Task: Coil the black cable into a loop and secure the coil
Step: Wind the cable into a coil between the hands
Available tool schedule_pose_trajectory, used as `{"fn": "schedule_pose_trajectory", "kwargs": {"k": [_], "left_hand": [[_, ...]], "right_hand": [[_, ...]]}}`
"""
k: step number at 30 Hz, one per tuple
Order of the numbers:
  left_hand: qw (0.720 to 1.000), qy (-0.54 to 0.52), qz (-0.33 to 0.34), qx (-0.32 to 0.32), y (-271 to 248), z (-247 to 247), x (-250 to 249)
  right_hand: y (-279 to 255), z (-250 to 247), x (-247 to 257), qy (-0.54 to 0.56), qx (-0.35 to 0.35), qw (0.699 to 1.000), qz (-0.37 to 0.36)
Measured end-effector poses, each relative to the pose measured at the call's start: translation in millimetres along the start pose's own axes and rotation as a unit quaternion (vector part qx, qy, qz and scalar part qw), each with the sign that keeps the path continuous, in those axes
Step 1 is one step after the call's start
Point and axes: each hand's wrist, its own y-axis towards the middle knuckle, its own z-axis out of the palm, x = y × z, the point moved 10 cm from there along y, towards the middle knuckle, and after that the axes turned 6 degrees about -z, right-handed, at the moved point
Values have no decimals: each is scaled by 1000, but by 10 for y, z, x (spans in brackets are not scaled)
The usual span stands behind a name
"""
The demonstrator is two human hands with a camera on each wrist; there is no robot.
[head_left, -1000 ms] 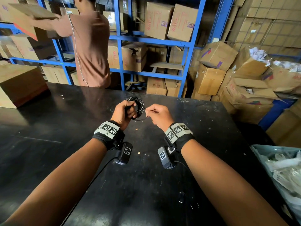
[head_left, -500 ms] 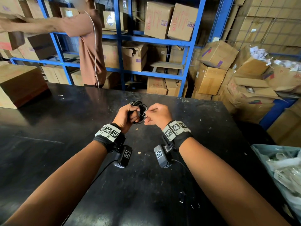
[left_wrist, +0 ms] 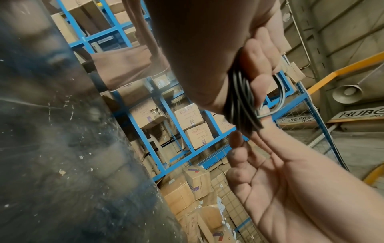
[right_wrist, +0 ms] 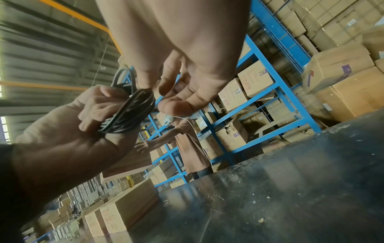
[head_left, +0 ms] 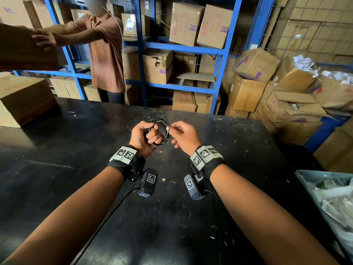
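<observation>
my left fingers (head_left: 152, 137) are curled through the black cable (head_left: 162, 131), thumb clamped over the strands, so the coil hangs off my left hand (head_left: 142, 137) above the black table (head_left: 76, 169). several turns are bunched together in that grip; the wrist views show them stacked tight against my palm. my right hand (head_left: 184, 137) sits just beside the coil: thumb and forefinger pinch the pale end of the cable (left_wrist: 263, 109) at the coil's right edge, other fingers loosely spread and holding nothing. can't tell whether that end is a plug or a tie, too small and blurred. both hands are off the surface, close together near the middle of the table.

right edge: a pale blue bin (head_left: 305, 174) with clear plastic bags in it. far left on the table: a cardboard box (head_left: 24, 98). behind the table: another person (head_left: 107, 54) in a brown shirt handling a box, blue shelving (head_left: 183, 49) loaded with cartons, and a heap of open cartons (head_left: 286, 92) on the right.
</observation>
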Motion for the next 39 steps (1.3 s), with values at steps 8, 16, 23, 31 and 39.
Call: {"fn": "schedule_pose_trajectory", "kwargs": {"k": [8, 16, 23, 31, 39], "left_hand": [[1000, -13, -9, 11, 23, -10, 15], [1000, -16, -9, 9, 8, -1, 13], [1000, 13, -16, 9, -11, -4, 35], [998, 56, -30, 6, -15, 28, 106], [996, 75, -12, -38, 23, -44, 54]], "right_hand": [[14, 5, -25, 59, 16, 998, 17], [6, 76, -36, 45, 58, 997, 8], [-10, 148, -83, 99, 58, 992, 50], [-19, 99, -109, 146, 51, 986, 64], [-37, 23, -4, 97, 48, 994, 5]]}}
